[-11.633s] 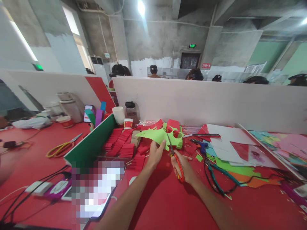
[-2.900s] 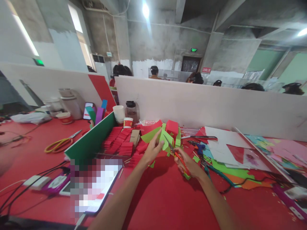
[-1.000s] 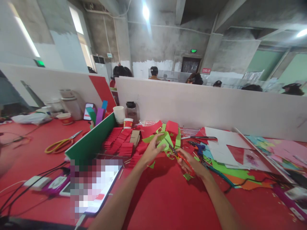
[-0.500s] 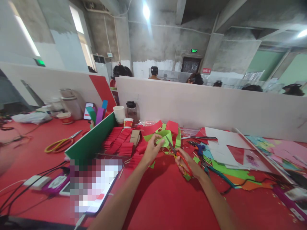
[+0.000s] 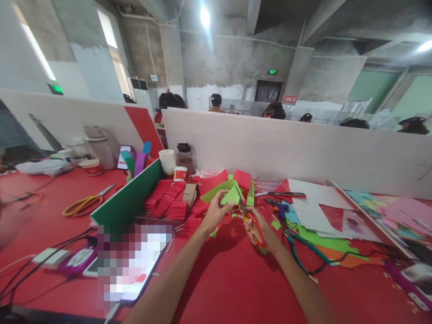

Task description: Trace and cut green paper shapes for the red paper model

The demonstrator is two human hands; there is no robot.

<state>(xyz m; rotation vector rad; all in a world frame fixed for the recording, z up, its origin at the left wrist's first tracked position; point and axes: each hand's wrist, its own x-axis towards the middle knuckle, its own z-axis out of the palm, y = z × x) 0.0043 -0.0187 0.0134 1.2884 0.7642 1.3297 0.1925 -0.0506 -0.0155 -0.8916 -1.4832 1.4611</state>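
Observation:
My left hand (image 5: 215, 210) pinches a small piece of light green paper (image 5: 231, 196) and holds it up above the red table (image 5: 229, 279). Wrapped round the red handles of a pair of scissors (image 5: 250, 219) is my right hand (image 5: 261, 229), just right of the paper. The scissor blades point up and to the left, into the green paper's edge. A larger green sheet (image 5: 216, 189) and red paper pieces (image 5: 243, 177) lie behind the two hands.
Stacks of red paper strips (image 5: 168, 201) lie beside a green board (image 5: 128, 200). A phone (image 5: 135, 261) lies at the front left and yellow-handled scissors (image 5: 84, 204) further left. Coloured sheets (image 5: 324, 216), a black cable (image 5: 303, 258) and cups (image 5: 168, 161) stand around. A white partition (image 5: 297, 148) closes the back.
The green paper in my left hand has become much smaller since the oldest frame. In the last second my hands turned the piece slightly and the scissors swung more upright.

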